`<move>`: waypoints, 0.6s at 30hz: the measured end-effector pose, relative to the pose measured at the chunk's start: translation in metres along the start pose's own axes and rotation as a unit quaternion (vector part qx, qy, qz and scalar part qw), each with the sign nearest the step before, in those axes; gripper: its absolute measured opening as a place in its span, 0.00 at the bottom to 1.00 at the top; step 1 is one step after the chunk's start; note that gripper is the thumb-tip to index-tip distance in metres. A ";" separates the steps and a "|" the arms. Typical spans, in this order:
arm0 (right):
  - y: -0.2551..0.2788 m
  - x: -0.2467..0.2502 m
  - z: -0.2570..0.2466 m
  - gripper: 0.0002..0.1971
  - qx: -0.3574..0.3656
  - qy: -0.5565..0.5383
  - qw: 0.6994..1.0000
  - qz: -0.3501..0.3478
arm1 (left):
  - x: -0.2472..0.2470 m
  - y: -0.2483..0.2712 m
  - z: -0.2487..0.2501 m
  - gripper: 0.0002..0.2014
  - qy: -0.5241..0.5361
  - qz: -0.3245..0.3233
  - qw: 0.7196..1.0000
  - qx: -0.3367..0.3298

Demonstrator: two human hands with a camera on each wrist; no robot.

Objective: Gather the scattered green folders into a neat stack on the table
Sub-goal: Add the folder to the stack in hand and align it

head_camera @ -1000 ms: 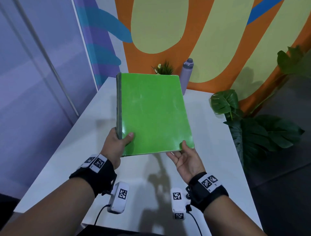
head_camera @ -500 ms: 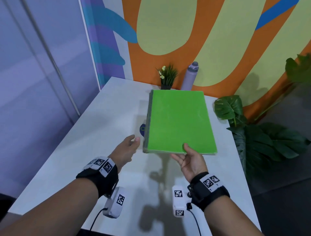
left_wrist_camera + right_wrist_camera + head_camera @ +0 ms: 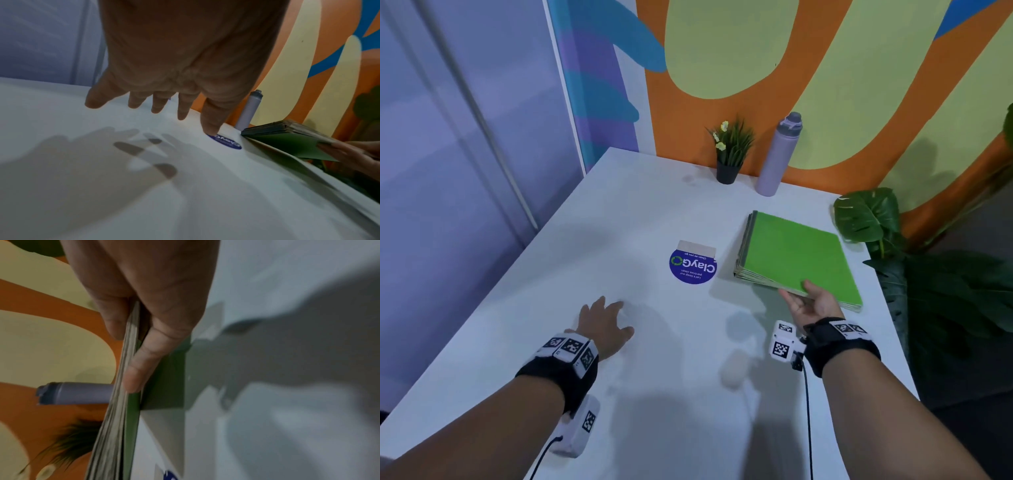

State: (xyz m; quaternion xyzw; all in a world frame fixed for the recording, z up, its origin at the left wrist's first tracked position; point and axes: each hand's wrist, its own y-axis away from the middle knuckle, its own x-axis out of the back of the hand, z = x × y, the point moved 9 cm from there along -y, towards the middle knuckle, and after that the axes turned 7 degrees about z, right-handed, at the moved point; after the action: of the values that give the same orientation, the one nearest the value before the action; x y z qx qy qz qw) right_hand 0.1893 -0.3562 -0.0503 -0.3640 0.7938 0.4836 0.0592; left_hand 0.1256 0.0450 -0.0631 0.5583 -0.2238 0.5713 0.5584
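A stack of green folders [image 3: 798,257] sits low over the right side of the white table [image 3: 619,222], its near edge lifted a little. My right hand [image 3: 804,301] pinches that near edge, thumb on the top cover and fingers underneath. The right wrist view shows the thumb [image 3: 111,318] and fingers [image 3: 139,369] clamping the folder edges [image 3: 121,402]. My left hand [image 3: 602,325] hovers palm down over the table's middle left, fingers spread and holding nothing. In the left wrist view, its fingers [image 3: 156,105] float just above the surface, with the folders [image 3: 287,141] off to the right.
A round blue sticker [image 3: 693,265] lies on the table left of the stack. A small potted plant [image 3: 731,154] and a lilac bottle [image 3: 777,154] stand at the far edge by the painted wall. Large leaves [image 3: 866,216] crowd the table's right edge.
The left hand let go of the stack and dropped palm down to the left. The right hand alone carried the stack down and right, close to the table.
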 end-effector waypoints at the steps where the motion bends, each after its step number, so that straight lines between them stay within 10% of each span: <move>1: -0.008 0.001 0.001 0.24 0.000 -0.004 1.000 0.005 | -0.003 -0.003 -0.002 0.33 -0.012 -0.012 1.000 0.003; 8: -0.043 -0.005 0.005 0.17 0.031 0.095 0.991 0.086 | -0.019 -0.021 -0.015 0.33 -0.092 -0.045 0.995 0.008; 15: -0.051 -0.029 -0.019 0.29 0.215 0.569 0.781 0.141 | -0.027 -0.031 -0.020 0.34 -0.101 -0.045 0.994 0.011; 18: -0.044 -0.034 -0.018 0.26 0.224 0.608 0.750 0.134 | -0.027 -0.031 -0.020 0.34 -0.104 -0.050 0.993 0.014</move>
State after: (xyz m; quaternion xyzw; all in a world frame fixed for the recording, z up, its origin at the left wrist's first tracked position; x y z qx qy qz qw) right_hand 0.2468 -0.3651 -0.0576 -0.4477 0.7883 -0.0281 -0.4211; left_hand 0.1385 0.0605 -0.1041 0.6332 -0.2444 0.4845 0.5520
